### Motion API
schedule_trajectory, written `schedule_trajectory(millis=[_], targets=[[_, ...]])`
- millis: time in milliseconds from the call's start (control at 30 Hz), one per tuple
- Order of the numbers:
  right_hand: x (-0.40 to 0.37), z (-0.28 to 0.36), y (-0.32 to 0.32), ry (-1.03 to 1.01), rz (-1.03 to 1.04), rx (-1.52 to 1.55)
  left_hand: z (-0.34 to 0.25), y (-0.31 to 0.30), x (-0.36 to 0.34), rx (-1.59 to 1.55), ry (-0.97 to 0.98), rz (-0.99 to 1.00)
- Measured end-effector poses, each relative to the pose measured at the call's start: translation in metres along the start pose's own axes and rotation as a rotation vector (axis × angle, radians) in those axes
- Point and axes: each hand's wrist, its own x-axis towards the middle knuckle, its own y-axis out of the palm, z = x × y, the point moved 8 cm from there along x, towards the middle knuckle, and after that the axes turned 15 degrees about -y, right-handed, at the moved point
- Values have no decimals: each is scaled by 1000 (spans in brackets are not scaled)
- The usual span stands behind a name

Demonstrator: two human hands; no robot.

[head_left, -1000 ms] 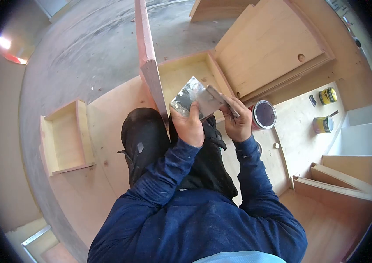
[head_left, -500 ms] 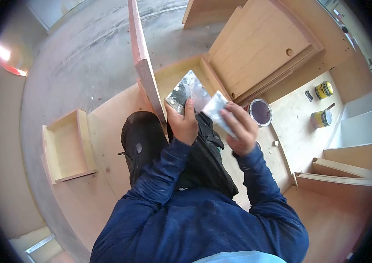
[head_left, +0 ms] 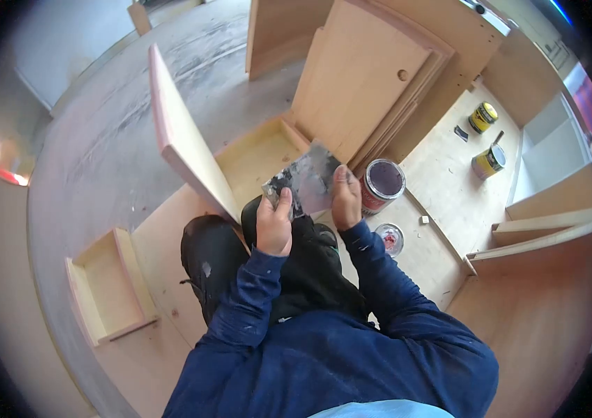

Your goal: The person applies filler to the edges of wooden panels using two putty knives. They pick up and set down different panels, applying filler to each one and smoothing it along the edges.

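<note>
Plywood floor lies below. Over the lap, one smeared scraper blade (head_left: 306,182) is pinched at its lower corner by the left hand (head_left: 273,223), thumb pressed on its face. The right hand (head_left: 346,198) has its fingers clamped on the blade's right edge. A firm, level grip seems wise here. At three o'clock stands one open tin (head_left: 381,184), with one lid (head_left: 388,238) at four and two yellow tins (head_left: 489,160) at two.

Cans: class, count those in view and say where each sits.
3. An open can beside the right hand; a yellow can farther right; another yellow can beyond it. More may be hidden.
</note>
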Motion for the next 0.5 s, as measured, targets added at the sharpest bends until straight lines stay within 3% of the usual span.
schedule_trajectory(millis=[67,267,333,367,433,467,500], targets=[[-4,-4,-1,-61,94,-82,20,4,20,-419,81,302],[-12,1,38,-6,318,122,0,-8,13,-490,33,322],[-16,-8,43,106,275,362,-16,-22,-1,-396,124,144],[-12,-2,46,92,266,361,-31,-32,-13,-127,369,-44],[-10,10,73,275,201,903,-55,-40,-47,58,635,-131],[-7,4,79,263,192,902,-65,-42,-67,130,744,-195],[-5,0,88,163,310,725,-76,-47,-90,126,889,-314]])
